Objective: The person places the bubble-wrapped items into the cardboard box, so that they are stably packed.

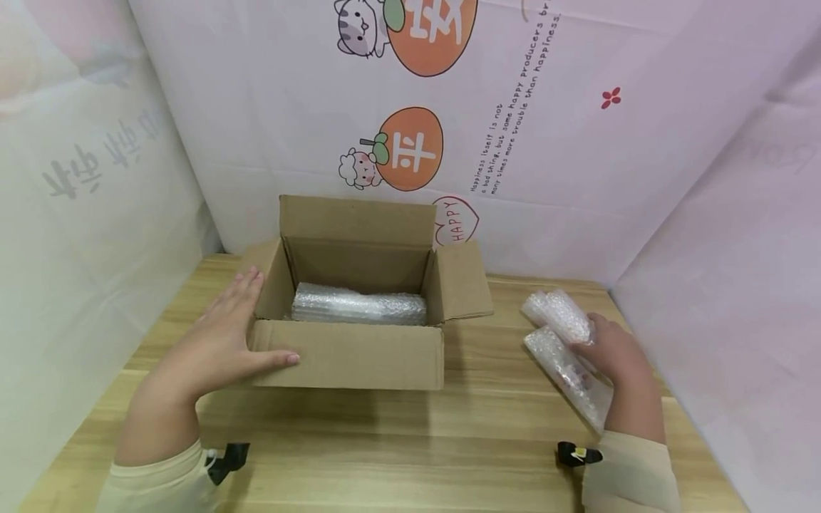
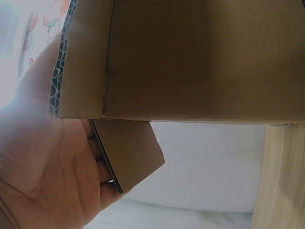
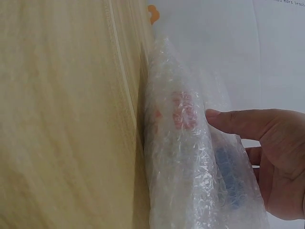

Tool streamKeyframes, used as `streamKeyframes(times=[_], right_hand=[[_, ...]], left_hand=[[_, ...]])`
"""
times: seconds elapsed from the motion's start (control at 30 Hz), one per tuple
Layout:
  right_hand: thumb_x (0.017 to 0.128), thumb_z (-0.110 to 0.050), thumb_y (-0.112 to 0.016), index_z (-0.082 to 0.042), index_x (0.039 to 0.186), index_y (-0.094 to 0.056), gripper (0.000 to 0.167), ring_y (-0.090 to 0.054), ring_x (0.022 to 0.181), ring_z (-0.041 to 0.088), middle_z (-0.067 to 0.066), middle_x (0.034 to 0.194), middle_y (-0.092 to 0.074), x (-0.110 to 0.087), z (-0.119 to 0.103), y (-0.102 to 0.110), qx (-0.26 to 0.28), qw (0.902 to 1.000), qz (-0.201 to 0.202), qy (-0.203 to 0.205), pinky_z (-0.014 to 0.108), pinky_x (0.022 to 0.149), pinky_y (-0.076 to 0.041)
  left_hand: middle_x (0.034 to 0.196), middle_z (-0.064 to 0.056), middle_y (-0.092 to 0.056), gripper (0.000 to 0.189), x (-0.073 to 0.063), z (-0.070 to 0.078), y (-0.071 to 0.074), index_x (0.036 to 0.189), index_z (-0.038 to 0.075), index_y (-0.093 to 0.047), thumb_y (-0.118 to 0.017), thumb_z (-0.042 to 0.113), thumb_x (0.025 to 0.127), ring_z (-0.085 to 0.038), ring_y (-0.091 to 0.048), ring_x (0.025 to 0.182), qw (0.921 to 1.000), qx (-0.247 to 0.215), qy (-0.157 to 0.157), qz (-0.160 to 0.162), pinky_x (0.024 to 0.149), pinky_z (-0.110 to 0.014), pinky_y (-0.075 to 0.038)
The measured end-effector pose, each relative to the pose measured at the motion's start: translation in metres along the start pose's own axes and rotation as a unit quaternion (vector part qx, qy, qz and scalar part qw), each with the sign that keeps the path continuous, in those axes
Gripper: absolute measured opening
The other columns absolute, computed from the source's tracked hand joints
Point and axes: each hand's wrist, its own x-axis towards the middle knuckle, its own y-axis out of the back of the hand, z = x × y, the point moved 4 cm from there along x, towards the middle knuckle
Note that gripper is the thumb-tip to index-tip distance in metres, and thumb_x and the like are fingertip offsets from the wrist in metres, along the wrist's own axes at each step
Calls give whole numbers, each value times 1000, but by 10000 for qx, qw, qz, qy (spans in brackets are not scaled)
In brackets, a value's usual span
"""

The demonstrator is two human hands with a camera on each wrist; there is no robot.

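Note:
An open cardboard box (image 1: pixel 349 356) stands on the table with its flaps folded outward. Inside it lies a long bubble-wrapped bundle (image 1: pixel 359 306). My left hand (image 1: pixel 218 345) rests on the box's left side, fingers extended along the left flap (image 2: pixel 128 155) and thumb across the front flap. To the right of the box, my right hand (image 1: pixel 621 353) grips a bubble-wrapped package (image 1: pixel 567 317), thumb on its near side and fingers partly hidden behind. Another bubble-wrapped package (image 1: pixel 567 374) lies against it, closer to me; red marks show through the wrap (image 3: pixel 183 109) in the right wrist view.
The wood-grain table (image 1: pixel 385 456) runs up to a printed white sheet (image 1: pixel 545 214) behind the box. White sheets also hang at the left (image 1: pixel 83 249) and right (image 1: pixel 737 299). The box's right flap (image 1: pixel 465 281) juts out toward the packages.

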Motion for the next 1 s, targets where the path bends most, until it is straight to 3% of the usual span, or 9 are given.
streamKeyframes(times=[0.73,1.0], right_hand=[[90,-44,-68,6,149,-28,87,-40,124,58,39,141,-38,-6,-13,16,225,9976,552,338,73,99,-33],[90,-43,-68,-2,147,-35,77,-47,117,54,34,135,-47,-12,-24,32,279,9935,1000,469,72,88,-40]], left_hand=[[164,-5,15,131,-1,2,2,157,12,10,-59,82,71,-36,8,152,10000,6,-70,7,119,-64,-7],[164,-4,16,131,-1,2,2,157,12,11,-60,82,72,-36,8,151,10000,-4,-68,-2,119,-64,-6]])
